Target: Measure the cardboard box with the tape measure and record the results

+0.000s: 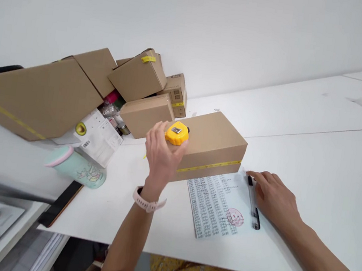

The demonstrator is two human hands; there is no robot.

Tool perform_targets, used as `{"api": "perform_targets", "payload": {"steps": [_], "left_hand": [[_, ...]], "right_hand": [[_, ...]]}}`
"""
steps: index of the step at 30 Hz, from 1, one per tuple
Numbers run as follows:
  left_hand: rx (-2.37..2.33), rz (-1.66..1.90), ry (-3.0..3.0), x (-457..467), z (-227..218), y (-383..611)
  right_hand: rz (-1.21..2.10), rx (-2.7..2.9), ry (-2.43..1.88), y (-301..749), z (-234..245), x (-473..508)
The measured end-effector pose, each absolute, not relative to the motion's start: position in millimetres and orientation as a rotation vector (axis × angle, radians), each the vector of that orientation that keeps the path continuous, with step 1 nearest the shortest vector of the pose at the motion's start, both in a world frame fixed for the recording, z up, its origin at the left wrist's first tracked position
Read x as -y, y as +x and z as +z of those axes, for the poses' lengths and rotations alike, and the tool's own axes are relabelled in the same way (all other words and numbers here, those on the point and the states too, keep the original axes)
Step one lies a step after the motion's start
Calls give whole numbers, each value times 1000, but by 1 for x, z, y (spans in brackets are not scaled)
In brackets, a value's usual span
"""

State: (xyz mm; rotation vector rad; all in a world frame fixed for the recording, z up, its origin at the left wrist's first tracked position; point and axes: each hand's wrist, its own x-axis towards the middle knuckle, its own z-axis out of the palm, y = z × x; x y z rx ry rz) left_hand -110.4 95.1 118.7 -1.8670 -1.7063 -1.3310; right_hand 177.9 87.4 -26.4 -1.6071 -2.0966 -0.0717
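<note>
My left hand (161, 153) is raised in front of a long brown cardboard box (215, 144) and grips a yellow tape measure (176, 133) against the box's near left corner. The yellow tape (210, 166) runs along the box's front face toward its right end. My right hand (273, 196) lies flat on the white table, fingers stretched out over a black pen (254, 203) and the right edge of a printed sheet (216, 207) with a red stamp. A pale pink watch (147, 202) is on my left wrist.
A heap of brown cardboard boxes (73, 90) sits at the back left, with small packages among them. A mint-green bottle (78, 168) lies on its side near the table's left edge. A dark flat item (62, 202) hangs over the table's (317, 140) left corner.
</note>
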Motion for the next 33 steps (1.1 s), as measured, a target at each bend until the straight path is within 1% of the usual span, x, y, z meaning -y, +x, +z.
{"api": "perform_targets", "payload": {"steps": [3,5,7,9,10,11,13,15,16,17,19,23,25,28,31,33], "left_hand": [[2084,-1203,-2006,-121,129,-113],[2165,-1225,-2049,-128,131,-110],[2113,-1443,-2103,-123,134,-105],[2051,-1803,-2276,-105,138,-98],[2043,-1996,-2406,-93,140,-93],[2060,-2147,-2560,-81,143,-89],[2104,-2300,-2818,-59,147,-80],[2142,-2298,-2938,-44,150,-74],[2167,-2275,-2957,-39,150,-73],[2201,-2246,-2961,-37,150,-72],[2263,-2198,-2957,-34,149,-74],[2316,-2130,-2966,-31,146,-81],[2352,-2121,-2968,-31,146,-86],[2372,-2217,-2906,-38,151,-102],[2336,-2350,-2661,-57,160,-134],[2364,-2358,-2482,-72,166,-163]], "right_hand": [[-59,2047,-1592,180,-26,-88],[-73,1955,-1545,180,-24,-87],[-93,1773,-1454,179,-18,-84],[-63,1562,-1334,174,-4,-76],[13,1487,-1286,170,6,-71],[138,1438,-1247,166,19,-65],[586,1416,-1194,154,47,-55],[1119,1401,-1043,144,74,-50],[1311,1395,-970,139,86,-49],[1449,1387,-916,135,95,-49],[1583,1374,-894,129,107,-50],[1709,1423,-930,117,114,-50],[1715,1464,-964,111,116,-51],[1600,1475,-1050,109,123,-66],[1417,1401,-1065,124,133,-104],[1311,1305,-1080,140,136,-136]]}}
